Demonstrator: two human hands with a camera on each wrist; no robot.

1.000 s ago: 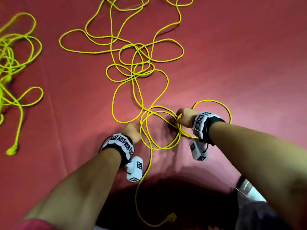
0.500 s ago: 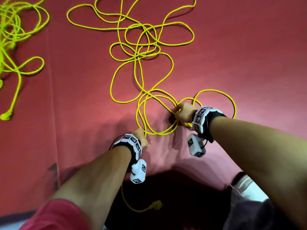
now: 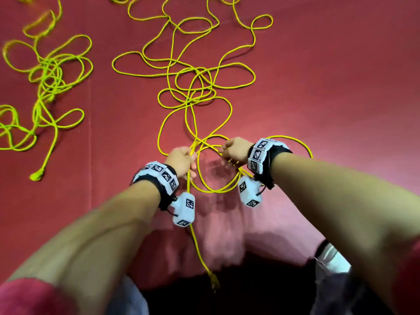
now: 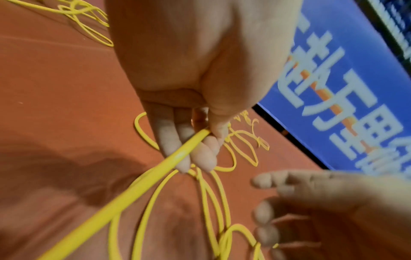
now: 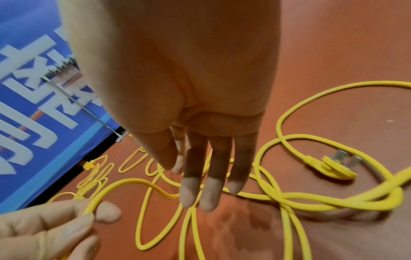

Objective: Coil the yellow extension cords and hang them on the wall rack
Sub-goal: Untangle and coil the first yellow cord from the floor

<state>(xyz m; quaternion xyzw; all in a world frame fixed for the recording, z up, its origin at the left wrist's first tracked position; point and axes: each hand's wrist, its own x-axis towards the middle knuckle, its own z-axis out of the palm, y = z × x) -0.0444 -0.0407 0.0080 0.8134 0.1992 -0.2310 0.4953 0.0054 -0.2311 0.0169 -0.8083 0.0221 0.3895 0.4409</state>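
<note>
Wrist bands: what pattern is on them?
Black-and-white square markers on the wrist bands, clearest in the head view.

The far loops of the yellow cord (image 3: pixel 193 92) run off the top edge of the head view, so its full length cannot be seen. A second cord (image 3: pixel 48 71) on the left is smeared by motion and cut by the left edge. In the left wrist view the right hand (image 4: pixel 329 211) is blurred and cropped at the right edge. The left hand (image 5: pixel 46 234) is cut off at the corner of the right wrist view. The white lettering on the blue banner (image 4: pixel 347 98) is too blurred to read.
</note>
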